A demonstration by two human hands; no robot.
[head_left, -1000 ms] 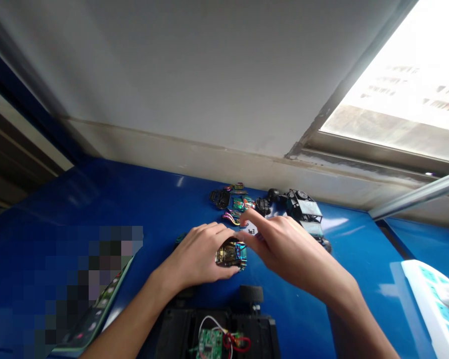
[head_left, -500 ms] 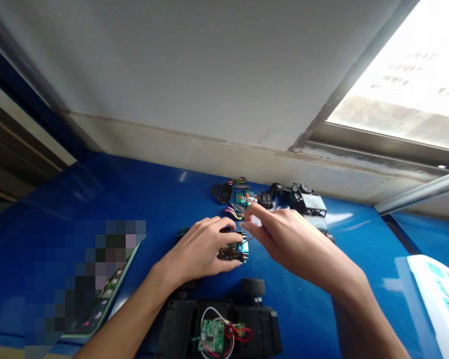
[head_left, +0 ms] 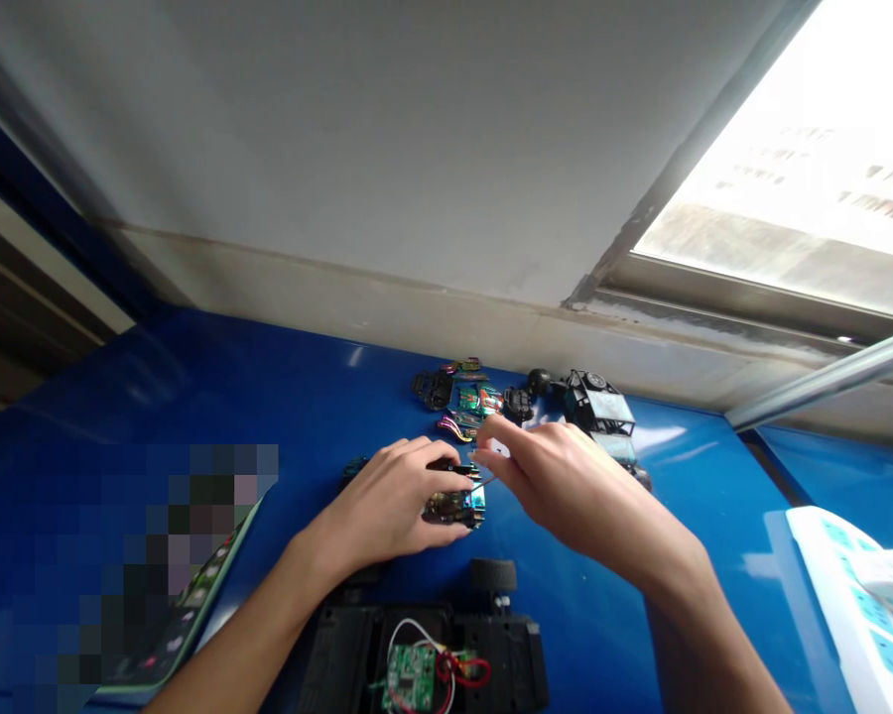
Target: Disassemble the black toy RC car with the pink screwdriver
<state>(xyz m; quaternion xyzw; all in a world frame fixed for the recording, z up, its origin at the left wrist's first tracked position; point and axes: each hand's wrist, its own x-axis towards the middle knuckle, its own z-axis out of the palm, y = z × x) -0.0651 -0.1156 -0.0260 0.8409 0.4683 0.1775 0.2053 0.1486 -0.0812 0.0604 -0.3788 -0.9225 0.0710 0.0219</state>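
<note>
My left hand (head_left: 398,501) is curled over a small shiny toy car part (head_left: 476,501) with gold and blue-green surfaces, pressing it to the blue table with thumb and fingers. A thin dark rod, like a screwdriver shaft (head_left: 483,484), slants down to the part from my right hand (head_left: 555,476). The right thumb and forefinger are pinched on its upper end; any handle is hidden. Just below the hands sits a black toy car chassis (head_left: 498,650) with a green circuit board (head_left: 409,676) and red and white wires.
Behind the hands lie a black plastic shell (head_left: 433,390), a green-and-orange car body (head_left: 480,400), a purple curved piece (head_left: 455,428) and a black-framed toy buggy (head_left: 601,405). A phone (head_left: 183,625) is at left, partly pixelated. A white power strip (head_left: 840,595) stands at right.
The whole view has shifted slightly, moving things left in the picture. Both hands keep their places at the part, and the rod shows more clearly between the right fingers and it.
</note>
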